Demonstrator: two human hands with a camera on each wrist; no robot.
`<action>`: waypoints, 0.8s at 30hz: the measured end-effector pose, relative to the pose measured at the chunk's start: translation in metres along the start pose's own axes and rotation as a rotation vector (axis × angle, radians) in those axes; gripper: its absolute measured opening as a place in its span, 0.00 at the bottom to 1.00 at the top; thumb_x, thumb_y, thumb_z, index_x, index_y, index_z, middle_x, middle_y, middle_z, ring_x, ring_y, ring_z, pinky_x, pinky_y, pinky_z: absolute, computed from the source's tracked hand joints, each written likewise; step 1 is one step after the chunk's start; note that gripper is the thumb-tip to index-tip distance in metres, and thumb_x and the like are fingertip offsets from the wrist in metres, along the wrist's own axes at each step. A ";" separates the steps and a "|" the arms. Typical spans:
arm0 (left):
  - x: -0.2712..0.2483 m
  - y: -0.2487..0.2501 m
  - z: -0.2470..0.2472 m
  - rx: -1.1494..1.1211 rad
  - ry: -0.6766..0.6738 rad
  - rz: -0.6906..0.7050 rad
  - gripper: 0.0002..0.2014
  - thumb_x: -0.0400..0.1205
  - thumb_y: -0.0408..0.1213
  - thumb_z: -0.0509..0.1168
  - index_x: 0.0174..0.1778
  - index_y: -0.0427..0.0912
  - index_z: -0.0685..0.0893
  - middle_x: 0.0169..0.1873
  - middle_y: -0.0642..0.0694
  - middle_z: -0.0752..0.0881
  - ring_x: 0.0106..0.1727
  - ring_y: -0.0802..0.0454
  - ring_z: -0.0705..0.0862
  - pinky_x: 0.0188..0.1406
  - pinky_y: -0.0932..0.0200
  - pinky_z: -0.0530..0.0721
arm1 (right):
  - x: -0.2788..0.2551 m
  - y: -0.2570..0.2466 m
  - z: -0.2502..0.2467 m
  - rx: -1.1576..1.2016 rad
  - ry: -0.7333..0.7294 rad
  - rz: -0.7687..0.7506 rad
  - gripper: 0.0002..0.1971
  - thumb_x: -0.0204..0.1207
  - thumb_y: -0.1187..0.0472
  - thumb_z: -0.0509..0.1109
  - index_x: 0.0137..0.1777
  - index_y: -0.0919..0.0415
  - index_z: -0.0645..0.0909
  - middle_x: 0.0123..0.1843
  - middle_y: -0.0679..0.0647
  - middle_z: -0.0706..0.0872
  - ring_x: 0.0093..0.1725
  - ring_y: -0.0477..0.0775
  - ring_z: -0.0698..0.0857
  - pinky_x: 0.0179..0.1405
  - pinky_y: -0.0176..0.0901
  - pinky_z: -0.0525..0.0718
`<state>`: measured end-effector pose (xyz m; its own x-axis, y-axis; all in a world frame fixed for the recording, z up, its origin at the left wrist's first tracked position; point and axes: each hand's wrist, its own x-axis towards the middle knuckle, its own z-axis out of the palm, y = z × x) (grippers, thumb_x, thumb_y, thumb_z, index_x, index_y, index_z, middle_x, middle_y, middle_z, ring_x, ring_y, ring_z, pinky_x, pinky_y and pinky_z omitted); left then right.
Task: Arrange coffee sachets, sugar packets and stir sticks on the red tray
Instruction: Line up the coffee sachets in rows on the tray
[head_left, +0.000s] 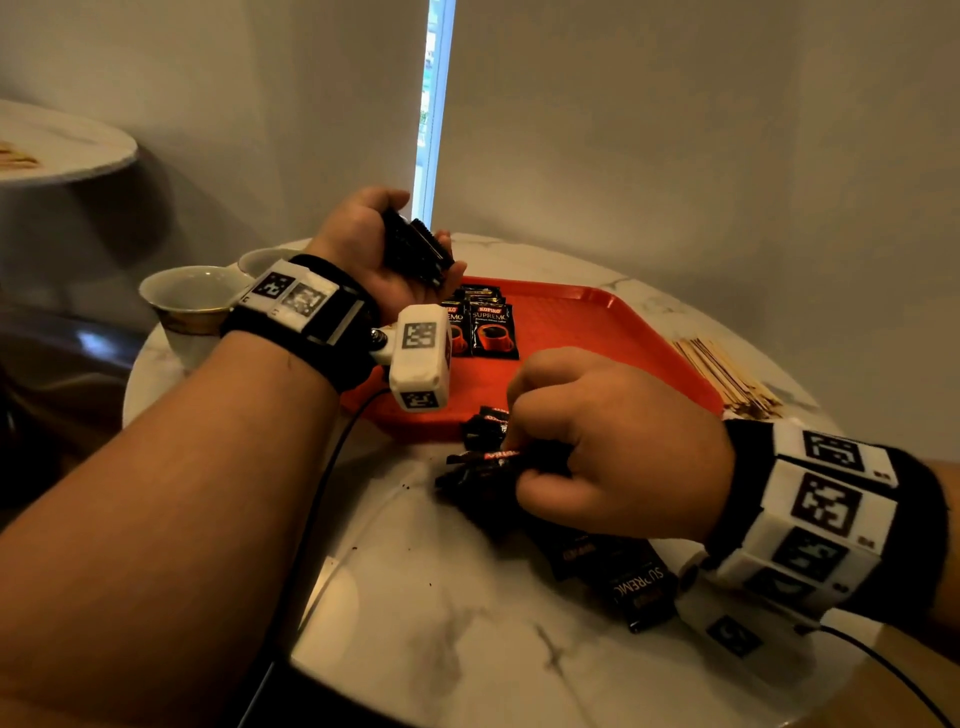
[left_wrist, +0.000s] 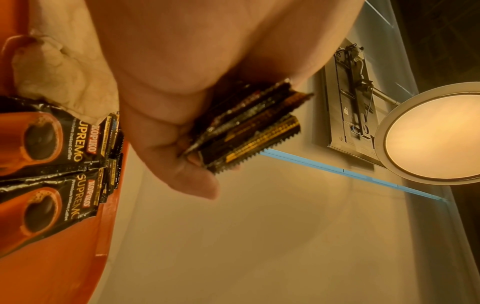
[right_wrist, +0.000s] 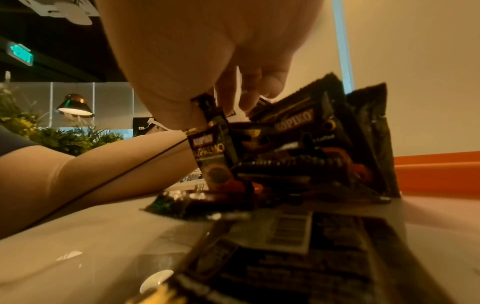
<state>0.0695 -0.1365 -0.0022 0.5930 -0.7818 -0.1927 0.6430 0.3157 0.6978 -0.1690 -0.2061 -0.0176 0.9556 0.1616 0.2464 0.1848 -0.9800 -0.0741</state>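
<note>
The red tray (head_left: 582, 322) sits toward the back of the round marble table (head_left: 441, 623). In its near-left corner lie coffee sachets (head_left: 491, 330), two face up side by side with a few more tucked under and behind them (can't get an exact count, they overlap too much). The left hand (head_left: 374, 249) hovers palm-up above that corner, and its grip is wrapped around a stack of sachets (head_left: 418, 249) held edge-on; the left wrist view shows maybe four or five serrated ends. The right hand (head_left: 608, 441) is down on the table just in front of the tray, fingers curled and pinching into a loose pile of sachets (head_left: 483, 457). More sachets (head_left: 623, 577) lie flat under that wrist. A bundle of stir sticks (head_left: 727, 374) lies on the table, right beside the tray's right edge. Two white cups (head_left: 192, 301) stand at the table's left edge.
</note>
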 end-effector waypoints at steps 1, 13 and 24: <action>0.000 0.000 0.000 0.001 0.001 0.001 0.15 0.86 0.47 0.58 0.46 0.37 0.75 0.37 0.41 0.81 0.35 0.49 0.81 0.38 0.55 0.86 | 0.000 0.001 -0.001 0.012 0.033 0.003 0.13 0.69 0.47 0.66 0.40 0.54 0.87 0.48 0.46 0.83 0.46 0.47 0.83 0.39 0.48 0.86; 0.004 0.001 -0.003 -0.015 -0.002 -0.008 0.11 0.85 0.47 0.59 0.51 0.41 0.74 0.39 0.41 0.81 0.36 0.49 0.82 0.37 0.51 0.89 | 0.002 0.021 -0.016 0.353 0.275 0.144 0.06 0.68 0.54 0.73 0.33 0.43 0.80 0.38 0.46 0.84 0.38 0.51 0.84 0.34 0.42 0.81; 0.006 -0.001 0.000 0.036 -0.064 -0.039 0.12 0.83 0.46 0.63 0.54 0.41 0.77 0.38 0.40 0.82 0.32 0.46 0.86 0.36 0.46 0.90 | 0.018 0.054 -0.057 0.585 0.550 0.452 0.04 0.70 0.64 0.72 0.35 0.62 0.82 0.27 0.59 0.86 0.25 0.59 0.79 0.27 0.55 0.76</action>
<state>0.0725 -0.1415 -0.0047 0.5348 -0.8264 -0.1761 0.6463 0.2657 0.7153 -0.1552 -0.2630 0.0373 0.7494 -0.4473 0.4881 0.0499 -0.6970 -0.7153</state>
